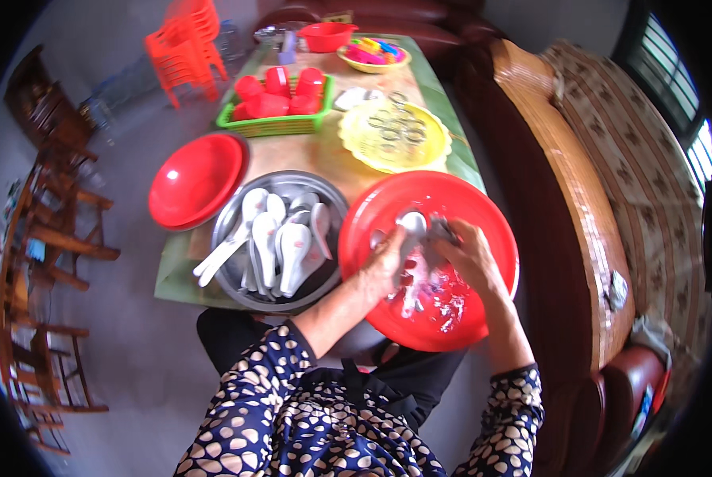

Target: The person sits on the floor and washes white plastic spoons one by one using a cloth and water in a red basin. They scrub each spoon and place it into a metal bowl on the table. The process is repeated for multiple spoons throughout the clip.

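Over the water in a large red basin [356, 230], my left hand [386, 264] is closed around a white spoon [412, 222], its bowl pointing up. Facing it, my right hand [469, 253] curls over a small dark grey thing [443, 230], too blurred to name, close beside the spoon. Splashed water and pale shapes blur the basin's middle. To the left, a round grey metal basin [334, 199] holds a pile of white spoons [295, 245], several with handles toward me.
Red bowls [193, 179] overhang the table's left edge. Beyond stand a green basket [280, 125] of red cups, a yellow scalloped tray [431, 143] with wire-like loops, a yellow bowl [376, 68] of colourful pieces and a red colander [326, 36]. A wooden-topped sofa [566, 207] flanks the right.
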The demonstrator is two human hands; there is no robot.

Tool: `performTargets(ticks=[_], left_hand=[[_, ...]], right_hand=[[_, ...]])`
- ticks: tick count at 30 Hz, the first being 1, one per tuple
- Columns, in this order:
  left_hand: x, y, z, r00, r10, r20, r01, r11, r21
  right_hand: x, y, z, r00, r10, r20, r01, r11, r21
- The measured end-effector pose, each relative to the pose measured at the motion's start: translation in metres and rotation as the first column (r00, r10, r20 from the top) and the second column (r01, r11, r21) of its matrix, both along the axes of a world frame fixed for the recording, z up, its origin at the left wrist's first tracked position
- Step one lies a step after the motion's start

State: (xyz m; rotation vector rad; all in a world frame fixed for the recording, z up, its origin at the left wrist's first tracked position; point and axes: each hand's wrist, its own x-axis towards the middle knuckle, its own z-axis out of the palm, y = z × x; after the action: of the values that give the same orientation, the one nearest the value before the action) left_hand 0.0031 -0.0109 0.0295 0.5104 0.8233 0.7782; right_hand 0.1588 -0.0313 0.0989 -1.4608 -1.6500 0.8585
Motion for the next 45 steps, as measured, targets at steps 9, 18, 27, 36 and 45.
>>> performTargets(ticks=[9, 18, 27, 36, 45], left_hand=[[0.000, 0.010, -0.025, 0.924, -0.089, 0.371, 0.053, 0.993, 0.105], [0.001, 0.001, -0.003, 0.987, -0.065, 0.146, 0.075, 0.995, -0.060], [-0.002, 0.000, 0.003, 0.986, -0.157, 0.050, 0.156, 0.987, 0.039], [0.001, 0.007, -0.012, 0.968, 0.000, 0.252, -0.033, 0.991, 0.128], [0.004, 0.010, -0.004, 0.974, 0.205, -0.099, -0.175, 0.952, 0.249]], right_hand=[[-0.047, 0.004, -0.046, 0.988, -0.137, 0.068, 0.116, 0.962, 0.249], [-0.036, -0.031, -0.036, 0.987, 0.079, 0.143, -0.106, 0.975, 0.197], [-0.049, 0.005, -0.031, 0.933, -0.304, 0.195, 0.194, 0.877, 0.440], [-0.060, -0.009, -0.053, 0.960, -0.147, 0.237, 0.026, 0.893, 0.449], [-0.004, -0.034, -0.022, 0.788, 0.085, 0.609, -0.080, 0.996, -0.035]])
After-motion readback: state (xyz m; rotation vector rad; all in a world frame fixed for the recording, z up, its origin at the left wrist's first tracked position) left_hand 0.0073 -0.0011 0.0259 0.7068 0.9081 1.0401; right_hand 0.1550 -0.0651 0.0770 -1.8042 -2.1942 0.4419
